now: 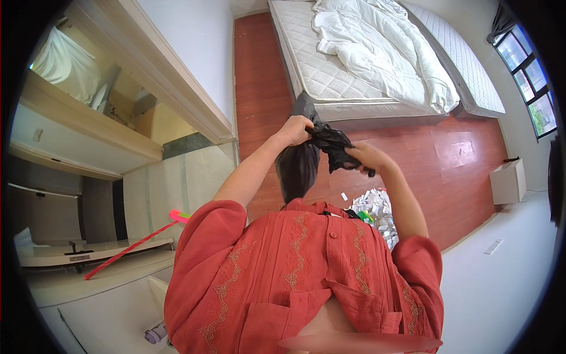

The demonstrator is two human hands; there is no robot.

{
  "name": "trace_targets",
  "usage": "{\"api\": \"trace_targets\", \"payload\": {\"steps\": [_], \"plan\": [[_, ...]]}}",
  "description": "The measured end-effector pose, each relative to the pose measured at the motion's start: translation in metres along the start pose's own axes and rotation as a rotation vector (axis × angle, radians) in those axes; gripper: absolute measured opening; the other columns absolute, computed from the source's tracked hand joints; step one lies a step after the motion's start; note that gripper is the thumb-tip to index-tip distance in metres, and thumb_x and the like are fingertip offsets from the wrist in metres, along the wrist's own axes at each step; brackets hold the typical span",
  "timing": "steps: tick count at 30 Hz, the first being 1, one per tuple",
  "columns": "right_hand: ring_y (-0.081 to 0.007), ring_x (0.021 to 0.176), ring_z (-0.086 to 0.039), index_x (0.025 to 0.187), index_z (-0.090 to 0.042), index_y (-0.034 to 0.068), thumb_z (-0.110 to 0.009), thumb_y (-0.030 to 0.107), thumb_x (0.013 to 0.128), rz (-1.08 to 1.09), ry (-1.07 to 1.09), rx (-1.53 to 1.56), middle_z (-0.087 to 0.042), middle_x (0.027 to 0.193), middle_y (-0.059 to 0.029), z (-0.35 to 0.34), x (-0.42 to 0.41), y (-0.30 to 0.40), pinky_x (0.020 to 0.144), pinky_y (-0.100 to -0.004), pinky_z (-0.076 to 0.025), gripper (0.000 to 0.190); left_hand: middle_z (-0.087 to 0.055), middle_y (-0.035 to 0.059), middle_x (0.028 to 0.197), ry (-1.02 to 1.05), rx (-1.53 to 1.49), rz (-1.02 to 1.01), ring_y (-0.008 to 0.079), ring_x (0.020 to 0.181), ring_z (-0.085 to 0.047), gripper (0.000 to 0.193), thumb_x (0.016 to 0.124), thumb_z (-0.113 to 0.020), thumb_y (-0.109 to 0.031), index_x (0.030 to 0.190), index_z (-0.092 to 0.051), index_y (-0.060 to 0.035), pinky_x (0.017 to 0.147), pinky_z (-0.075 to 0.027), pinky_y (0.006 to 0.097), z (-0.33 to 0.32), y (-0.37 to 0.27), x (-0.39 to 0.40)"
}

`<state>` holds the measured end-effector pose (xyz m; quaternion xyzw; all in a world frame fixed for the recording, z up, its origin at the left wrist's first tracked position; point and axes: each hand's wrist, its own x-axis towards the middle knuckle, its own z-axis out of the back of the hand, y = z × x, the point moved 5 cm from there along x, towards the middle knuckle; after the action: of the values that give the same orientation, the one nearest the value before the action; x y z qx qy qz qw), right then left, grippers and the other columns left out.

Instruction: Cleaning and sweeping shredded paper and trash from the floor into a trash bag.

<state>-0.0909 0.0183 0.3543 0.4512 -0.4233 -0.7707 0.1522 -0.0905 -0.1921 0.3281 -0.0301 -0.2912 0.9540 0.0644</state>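
My left hand [300, 130] grips a black plastic bag [298, 170] near its gathered part, in front of my chest. To the right, my right hand [363, 158] holds the bunched, crumpled end of the same black plastic. The fuller part of the bag hangs below my left hand, and another part of it sticks up beyond that hand, towards the mattress corner. What is inside the bag cannot be seen. A heap of white paper scraps [376, 203] lies on the wooden floor below my right forearm, with a green object [365, 217] at its edge.
Ahead is a bed with a bare quilted mattress [331, 82] and a rumpled white duvet [376, 48]. Another mattress [464, 62] lies beyond it. At left, a red-handled tool [132, 245] leans near a doorway. A white bin [507, 182] stands by the right wall.
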Motion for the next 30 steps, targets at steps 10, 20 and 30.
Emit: {"api": "trace_targets", "payload": {"steps": [10, 20, 30], "plan": [[-0.0072, 0.038, -0.032, 0.084, -0.044, 0.007, -0.043, 0.029, 0.091, 0.259, 0.146, 1.313, -0.041, 0.059, -0.0001, -0.069, 0.013, -0.032, 0.034, -0.0229, -0.027, 0.023, -0.053, 0.02, 0.098, -0.177, 0.172, -0.008, 0.0349, 0.093, -0.054, 0.026, 0.071, -0.053, -0.006, 0.095, -0.062, -0.0108, 0.08, -0.045, 0.0405, 0.019, -0.035, 0.056], [-0.0138, 0.05, -0.042, 0.087, -0.045, 0.011, -0.038, 0.029, 0.092, 0.326, 0.107, 1.328, -0.045, 0.065, -0.0022, -0.096, 0.095, 0.048, 0.043, -0.0269, -0.034, 0.02, -0.058, 0.0246, 0.098, -0.199, 0.001, 0.229, 0.0303, 0.097, -0.056, 0.033, 0.074, -0.047, -0.009, 0.106, -0.057, -0.0047, 0.085, -0.043, 0.0395, 0.017, -0.055, 0.064], [-0.0113, 0.053, -0.056, 0.084, -0.063, 0.0, -0.052, 0.031, 0.085, 0.369, 0.2, 0.214, -0.062, 0.065, -0.0097, -0.012, -0.019, 0.023, 0.047, -0.0271, -0.043, 0.033, -0.06, 0.012, 0.066, -0.185, 0.642, -0.325, 0.024, 0.061, -0.062, 0.01, 0.08, -0.049, -0.014, 0.073, -0.049, -0.007, 0.052, -0.049, 0.0347, 0.01, -0.081, 0.018]]}}
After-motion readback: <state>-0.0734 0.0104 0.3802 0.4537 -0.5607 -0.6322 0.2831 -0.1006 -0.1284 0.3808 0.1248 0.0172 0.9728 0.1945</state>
